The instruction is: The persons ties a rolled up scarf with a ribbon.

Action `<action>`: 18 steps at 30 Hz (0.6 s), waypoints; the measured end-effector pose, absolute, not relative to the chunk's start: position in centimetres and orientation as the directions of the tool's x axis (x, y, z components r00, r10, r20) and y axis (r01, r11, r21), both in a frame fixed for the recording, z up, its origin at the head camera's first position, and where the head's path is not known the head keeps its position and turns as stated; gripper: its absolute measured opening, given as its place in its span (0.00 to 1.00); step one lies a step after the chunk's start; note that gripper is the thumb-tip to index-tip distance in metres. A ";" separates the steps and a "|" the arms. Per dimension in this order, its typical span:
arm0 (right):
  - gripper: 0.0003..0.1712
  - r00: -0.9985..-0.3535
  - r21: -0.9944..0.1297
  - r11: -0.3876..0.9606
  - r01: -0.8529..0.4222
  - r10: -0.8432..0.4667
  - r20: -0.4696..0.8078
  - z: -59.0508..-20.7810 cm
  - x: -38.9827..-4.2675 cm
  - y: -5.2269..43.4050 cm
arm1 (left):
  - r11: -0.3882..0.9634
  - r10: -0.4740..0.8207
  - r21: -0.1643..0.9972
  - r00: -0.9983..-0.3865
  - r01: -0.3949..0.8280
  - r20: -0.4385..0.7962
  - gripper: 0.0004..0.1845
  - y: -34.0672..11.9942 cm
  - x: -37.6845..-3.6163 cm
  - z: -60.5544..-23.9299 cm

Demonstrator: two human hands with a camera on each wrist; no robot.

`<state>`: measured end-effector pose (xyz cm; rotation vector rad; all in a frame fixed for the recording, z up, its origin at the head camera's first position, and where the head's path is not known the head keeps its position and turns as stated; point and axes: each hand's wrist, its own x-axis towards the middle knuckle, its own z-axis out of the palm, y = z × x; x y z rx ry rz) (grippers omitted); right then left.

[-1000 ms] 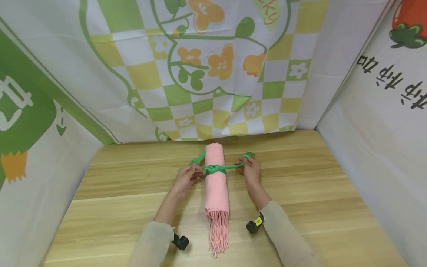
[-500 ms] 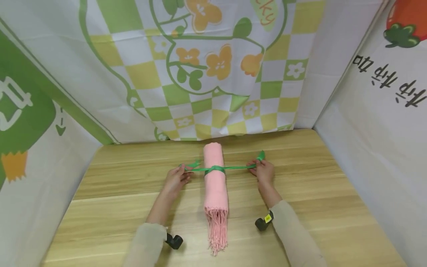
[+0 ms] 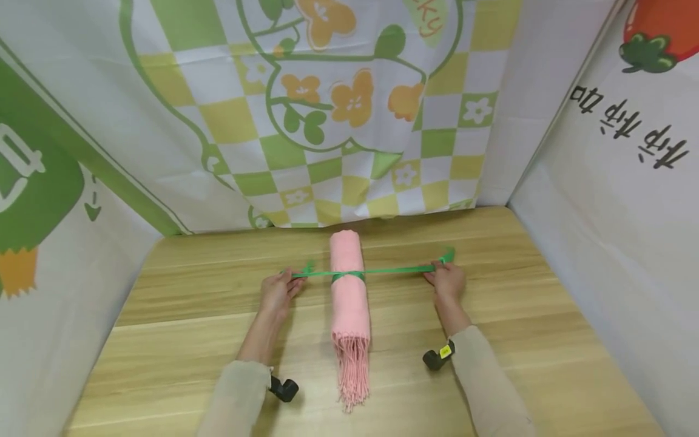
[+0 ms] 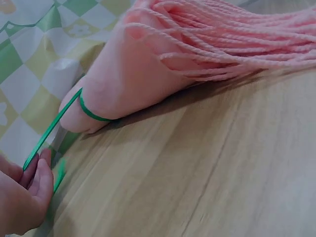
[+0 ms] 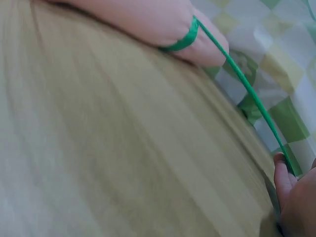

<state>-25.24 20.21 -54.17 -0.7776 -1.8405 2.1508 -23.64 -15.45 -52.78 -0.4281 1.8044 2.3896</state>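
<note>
A rolled pink scarf (image 3: 349, 309) with a twisted fringe (image 3: 354, 370) lies lengthwise on the wooden table. Around its upper middle runs a green ribbon (image 3: 393, 270), crossed on top and stretched taut to both sides. My left hand (image 3: 276, 291) pinches one end of it, left of the roll; a short loose tail shows by the fingers. On the other side my right hand (image 3: 449, 281) pinches the opposite end, its tail sticking up past the fingertips. In the left wrist view the ribbon (image 4: 52, 128) slants down from the scarf (image 4: 118, 74) into the fingers.
The wooden table (image 3: 180, 358) reaches back to a checkered, flower-printed cloth (image 3: 349, 164). White printed panels stand on both sides, the right panel (image 3: 595, 224) carrying dark lettering. A small black camera (image 3: 284, 389) sits at the left cuff and another camera (image 3: 435, 359) at the right.
Both hands have moved apart, left hand leftward and right hand rightward. The ribbon between them has drawn straight, and the bulky knot on the scarf has tightened small.
</note>
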 end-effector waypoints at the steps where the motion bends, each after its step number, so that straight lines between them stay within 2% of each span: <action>1: 0.18 -0.839 -0.963 -0.201 0.178 0.481 -0.255 -54.1 -25.2 20.3 | -0.286 -0.096 0.923 -0.951 -0.257 -0.294 0.20 -15.5 -23.6 -52.7; 4: 0.20 -0.849 -0.958 -0.229 0.173 0.459 -0.263 -54.0 -25.3 20.8 | -0.331 -0.088 0.911 -0.953 -0.247 -0.290 0.20 -15.6 -23.6 -52.5; 8: 0.20 -0.873 -0.925 -0.333 0.185 0.376 -0.310 -54.0 -25.3 22.2 | -0.534 -0.008 0.819 -0.968 -0.209 -0.252 0.20 -16.1 -23.5 -52.3; 13: 0.09 -0.874 -0.788 -0.584 0.194 0.262 -0.409 -53.4 -24.9 24.7 | -0.671 0.041 0.717 -0.976 -0.186 -0.215 0.14 -17.9 -23.2 -52.0; 15: 0.05 -0.864 -0.732 -0.653 0.194 0.239 -0.443 -52.9 -24.8 25.5 | -0.692 0.025 0.700 -0.974 -0.178 -0.223 0.13 -18.9 -23.1 -51.7; 18: 0.02 -0.854 -0.701 -0.686 0.196 0.232 -0.465 -52.1 -24.6 26.5 | -0.715 -0.027 0.682 -0.969 -0.154 -0.247 0.12 -20.7 -22.9 -51.2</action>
